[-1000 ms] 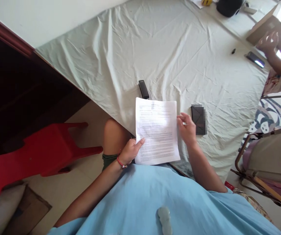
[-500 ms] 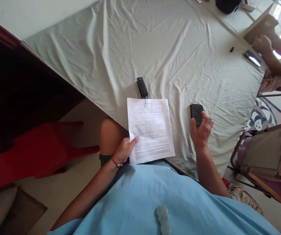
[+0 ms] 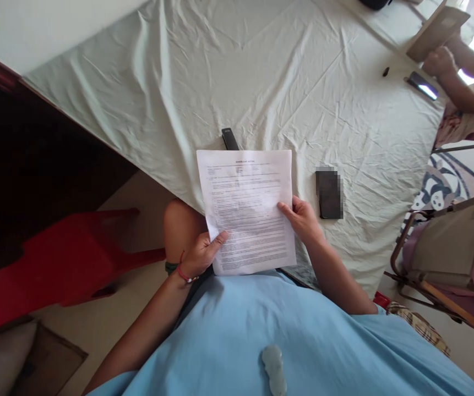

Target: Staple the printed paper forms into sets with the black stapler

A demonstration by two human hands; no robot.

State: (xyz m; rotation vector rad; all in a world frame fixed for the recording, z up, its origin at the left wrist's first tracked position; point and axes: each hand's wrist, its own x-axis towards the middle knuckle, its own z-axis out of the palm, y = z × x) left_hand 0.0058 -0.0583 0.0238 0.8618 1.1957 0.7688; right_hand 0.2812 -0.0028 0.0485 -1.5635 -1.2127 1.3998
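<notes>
A printed sheet of paper (image 3: 249, 220), covered in lines of small text, is held up in front of my blue shirt. My left hand (image 3: 203, 253) grips its lower left edge with the thumb on top. At the right edge, my right hand (image 3: 303, 219) pinches the paper between thumb and fingers. Behind the sheet's top edge lies a black stapler (image 3: 230, 139), its lower part hidden by the paper. A dark phone (image 3: 330, 193), partly pixelated, rests on the cloth to the right of my right hand.
A wrinkled pale green cloth (image 3: 237, 71) covers the table. Another person's hands (image 3: 441, 61) are at the far right, near a lit phone (image 3: 422, 86) and a small dark object (image 3: 386, 72). A red plastic chair (image 3: 67, 253) stands left, a folding chair (image 3: 447, 253) right.
My right hand has left the phone, moved left and taken hold of the paper's right edge. The sheet is raised slightly and now covers more of the stapler.
</notes>
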